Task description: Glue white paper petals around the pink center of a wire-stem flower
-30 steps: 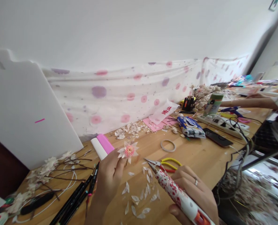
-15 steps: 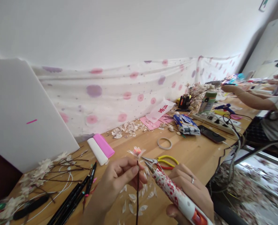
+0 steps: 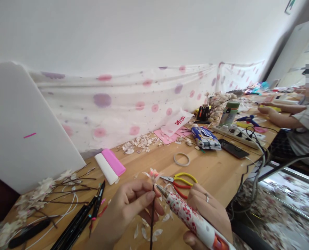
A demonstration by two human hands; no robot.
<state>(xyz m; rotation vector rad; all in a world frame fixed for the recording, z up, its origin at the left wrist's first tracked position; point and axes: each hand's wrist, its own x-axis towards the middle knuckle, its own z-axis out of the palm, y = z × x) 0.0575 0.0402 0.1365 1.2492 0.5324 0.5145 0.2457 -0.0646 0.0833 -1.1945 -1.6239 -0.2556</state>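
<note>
My left hand [image 3: 133, 205] pinches a thin dark flower stem [image 3: 151, 225] upright between thumb and fingers. At its top sits a small flower [image 3: 153, 173] with pale, see-through petals and a pinkish-orange centre. My right hand [image 3: 209, 208] is wrapped round a hot glue gun [image 3: 185, 211], white with red specks. Its metal nozzle points at the stem just under the flower; whether it touches, I cannot tell. Loose pale petals [image 3: 158, 232] lie on the table below. Behind the glue gun are pliers [image 3: 185, 180] with yellow and red handles.
Black pens [image 3: 76, 222] and petalled twigs [image 3: 47, 191] lie at left, near pink and white rolls [image 3: 114, 163]. A tape ring [image 3: 181, 159], phone [image 3: 234, 148], power strip [image 3: 237, 133] with cables and green bottle [image 3: 229, 113] are to the right. A co-worker [image 3: 300, 121] sits farther right.
The glue gun's nozzle has come closer to the stem under the flower, moving slightly left. The view has shifted a little. The co-worker's hands have moved lower.
</note>
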